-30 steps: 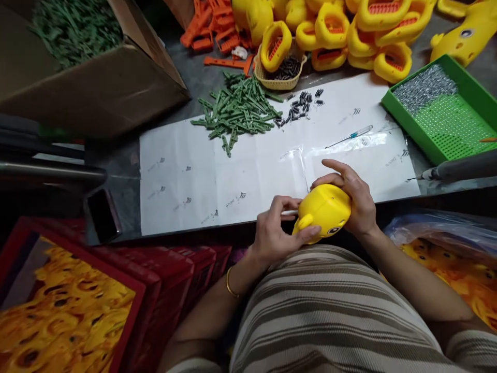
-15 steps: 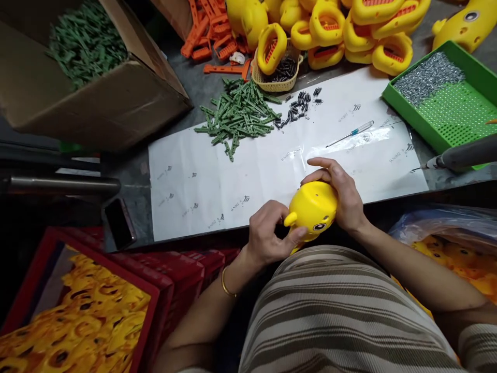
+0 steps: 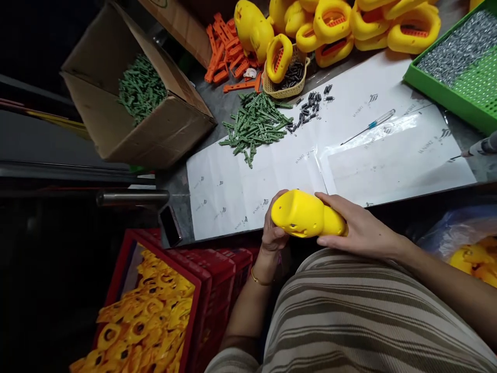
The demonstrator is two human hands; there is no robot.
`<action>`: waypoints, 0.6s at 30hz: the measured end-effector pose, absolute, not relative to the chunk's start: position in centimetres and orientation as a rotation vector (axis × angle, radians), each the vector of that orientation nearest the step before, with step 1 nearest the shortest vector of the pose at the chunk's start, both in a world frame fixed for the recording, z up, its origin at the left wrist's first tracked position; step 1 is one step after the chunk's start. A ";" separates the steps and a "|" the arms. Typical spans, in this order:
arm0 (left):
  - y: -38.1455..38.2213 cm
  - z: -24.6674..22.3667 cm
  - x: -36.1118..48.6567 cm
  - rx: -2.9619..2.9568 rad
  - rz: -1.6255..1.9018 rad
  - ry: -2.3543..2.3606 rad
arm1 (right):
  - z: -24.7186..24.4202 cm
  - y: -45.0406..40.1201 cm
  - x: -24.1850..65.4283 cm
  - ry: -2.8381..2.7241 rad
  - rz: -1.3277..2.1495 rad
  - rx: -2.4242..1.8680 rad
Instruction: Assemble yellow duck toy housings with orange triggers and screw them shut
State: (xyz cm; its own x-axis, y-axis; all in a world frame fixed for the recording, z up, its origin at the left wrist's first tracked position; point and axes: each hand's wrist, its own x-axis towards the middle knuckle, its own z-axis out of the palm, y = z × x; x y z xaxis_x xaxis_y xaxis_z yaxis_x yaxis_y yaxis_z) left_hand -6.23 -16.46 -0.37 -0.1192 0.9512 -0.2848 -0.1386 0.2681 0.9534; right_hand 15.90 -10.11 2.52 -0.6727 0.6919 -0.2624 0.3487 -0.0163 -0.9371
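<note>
A yellow plastic toy body [image 3: 306, 213], smooth and rounded with small holes, is held between both hands just above the table's front edge. My left hand [image 3: 274, 225] is closed around its left end, the fingers partly hidden behind it. Around the narrower right end my right hand [image 3: 359, 228] is wrapped, thumb below and fingers above. Beyond the hands, a pile of green plastic strips [image 3: 258, 124] and several dark springs [image 3: 308, 110] lie on the white sheet [image 3: 229, 191]. A screwdriver [image 3: 368, 127] with a clear handle lies to the right of them.
Yellow toy parts [image 3: 334, 20] and orange pieces [image 3: 225, 49] are heaped behind a small basket [image 3: 285, 92]. A green tray [image 3: 458, 103] of metal screws stands right, a cardboard box [image 3: 155, 140] left. A phone [image 3: 170, 226] lies near a red crate [image 3: 194, 305].
The toy has been turned over, so its painted eye no longer shows. My right hand has shifted to its narrow end, my left to the other. The camera view has swung.
</note>
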 end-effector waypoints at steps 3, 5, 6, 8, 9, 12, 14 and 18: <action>-16.2 -0.9 -6.2 0.811 1.105 1.366 | 2.8 -10.6 15.6 -2.115 1.690 -1.079; -15.7 -1.0 -6.5 0.808 1.079 1.383 | 2.8 -10.8 15.2 -2.108 1.676 -1.059; -15.4 -0.9 -6.6 0.805 1.071 1.395 | 2.8 -10.8 14.9 -2.089 1.668 -1.068; -14.6 -0.5 -6.9 0.801 1.066 1.414 | 2.6 -10.8 14.5 -1.996 1.678 -1.104; -14.2 -0.2 -6.9 0.796 1.071 1.410 | 2.5 -10.6 14.3 -1.910 1.724 -1.101; -13.5 1.0 -6.1 0.741 1.090 1.294 | 2.2 -9.6 13.9 -1.388 2.031 -1.006; -13.5 1.6 -4.7 0.689 1.020 1.172 | 2.0 -8.6 13.9 -0.975 2.169 -0.929; -14.2 1.9 -1.3 0.638 0.839 1.061 | 1.6 -7.0 14.1 -0.793 2.048 -0.932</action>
State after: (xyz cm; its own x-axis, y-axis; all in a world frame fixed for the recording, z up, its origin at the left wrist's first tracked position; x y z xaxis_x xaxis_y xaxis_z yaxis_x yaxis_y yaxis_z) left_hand -1.30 -14.18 1.88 0.2438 0.8392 -0.4861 -0.2798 0.5407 0.7933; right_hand 14.13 -7.03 1.64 -0.4637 0.8133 -0.3515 -0.3642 -0.5366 -0.7612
